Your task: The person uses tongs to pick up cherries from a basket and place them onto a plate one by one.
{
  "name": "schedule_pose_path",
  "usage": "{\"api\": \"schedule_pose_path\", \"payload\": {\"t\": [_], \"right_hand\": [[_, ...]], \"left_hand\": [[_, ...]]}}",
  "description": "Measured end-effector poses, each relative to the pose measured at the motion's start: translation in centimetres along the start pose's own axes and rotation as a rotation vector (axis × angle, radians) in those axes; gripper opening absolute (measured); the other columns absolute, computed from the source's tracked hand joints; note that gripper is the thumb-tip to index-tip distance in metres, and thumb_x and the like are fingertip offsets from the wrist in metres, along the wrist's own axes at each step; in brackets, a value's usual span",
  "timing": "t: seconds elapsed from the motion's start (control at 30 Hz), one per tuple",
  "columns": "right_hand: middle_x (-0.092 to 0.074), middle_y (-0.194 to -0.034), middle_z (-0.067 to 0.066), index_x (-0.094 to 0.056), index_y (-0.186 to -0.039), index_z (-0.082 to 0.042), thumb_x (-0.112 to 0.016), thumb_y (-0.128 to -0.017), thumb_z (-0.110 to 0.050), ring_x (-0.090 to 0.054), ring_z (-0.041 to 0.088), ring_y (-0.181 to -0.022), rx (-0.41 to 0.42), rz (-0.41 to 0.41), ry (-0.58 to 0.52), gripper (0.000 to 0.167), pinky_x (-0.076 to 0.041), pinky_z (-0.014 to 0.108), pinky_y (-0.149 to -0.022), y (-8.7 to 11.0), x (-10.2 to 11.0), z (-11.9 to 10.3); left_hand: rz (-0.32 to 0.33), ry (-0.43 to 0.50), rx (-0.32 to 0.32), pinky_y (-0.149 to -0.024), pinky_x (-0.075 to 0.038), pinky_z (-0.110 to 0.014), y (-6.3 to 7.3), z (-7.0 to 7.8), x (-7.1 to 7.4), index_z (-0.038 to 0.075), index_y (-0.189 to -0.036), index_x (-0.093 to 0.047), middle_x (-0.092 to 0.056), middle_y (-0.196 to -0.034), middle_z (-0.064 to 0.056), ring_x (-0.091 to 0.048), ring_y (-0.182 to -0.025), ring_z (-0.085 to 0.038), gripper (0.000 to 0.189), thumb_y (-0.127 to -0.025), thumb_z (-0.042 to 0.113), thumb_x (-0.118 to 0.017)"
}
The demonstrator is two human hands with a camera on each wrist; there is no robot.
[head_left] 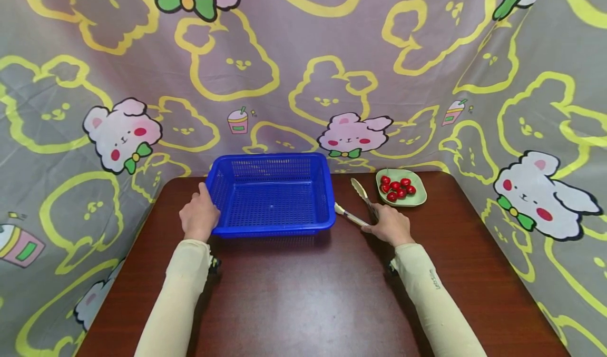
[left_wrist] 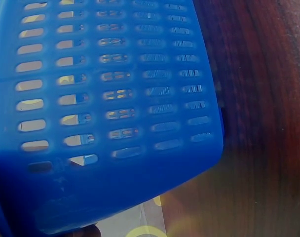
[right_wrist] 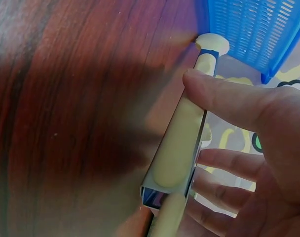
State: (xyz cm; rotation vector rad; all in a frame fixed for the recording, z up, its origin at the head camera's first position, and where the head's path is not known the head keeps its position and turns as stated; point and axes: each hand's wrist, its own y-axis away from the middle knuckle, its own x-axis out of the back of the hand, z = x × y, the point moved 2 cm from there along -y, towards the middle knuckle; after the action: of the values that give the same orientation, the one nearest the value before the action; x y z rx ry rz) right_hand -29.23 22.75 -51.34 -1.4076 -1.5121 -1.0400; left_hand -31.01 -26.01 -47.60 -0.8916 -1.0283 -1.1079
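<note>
A blue plastic basket with slotted walls stands towards the back of the table, with nothing inside it. My left hand grips its left rim; in the left wrist view the basket's side wall fills most of the picture, and only a dark bit of finger shows at the bottom edge. To the right of the basket, my right hand holds metal tongs with cream-coloured tips and grips, spread apart. In the right wrist view the thumb lies on one tong arm, with the other fingers on the far side.
A pale green plate with several small shiny red fruits sits at the back right, just beyond the tongs. The dark brown wooden table meets a patterned cloth at the back and sides.
</note>
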Motion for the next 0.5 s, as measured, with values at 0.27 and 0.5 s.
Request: {"api": "schedule_pose_path", "payload": {"t": [0.27,0.5], "right_hand": [[-0.072,-0.115,0.019,-0.060,-0.143,-0.009,-0.089,-0.077,-0.042,-0.069,0.041,-0.103,-0.010,-0.012,0.000,0.079,-0.051,0.057,-0.076,-0.04,-0.03,-0.04],[-0.072,-0.110,0.019,-0.059,-0.144,-0.010,-0.089,-0.076,-0.043,-0.068,0.041,-0.102,-0.028,-0.025,0.009,0.080,-0.051,0.056,-0.076,0.05,-0.04,-0.04]], "left_hand": [[-0.012,0.001,0.007,-0.077,-0.051,-0.064,-0.08,-0.04,0.03,-0.004,-0.154,-0.024,-0.058,-0.124,-0.036,-0.066,-0.096,-0.055,0.074,-0.095,0.016,-0.063],[-0.009,-0.003,0.012,-0.077,-0.051,-0.064,-0.14,0.04,-0.15,-0.003,-0.152,-0.026,-0.059,-0.122,-0.035,-0.066,-0.094,-0.054,0.073,-0.094,0.017,-0.065]]}}
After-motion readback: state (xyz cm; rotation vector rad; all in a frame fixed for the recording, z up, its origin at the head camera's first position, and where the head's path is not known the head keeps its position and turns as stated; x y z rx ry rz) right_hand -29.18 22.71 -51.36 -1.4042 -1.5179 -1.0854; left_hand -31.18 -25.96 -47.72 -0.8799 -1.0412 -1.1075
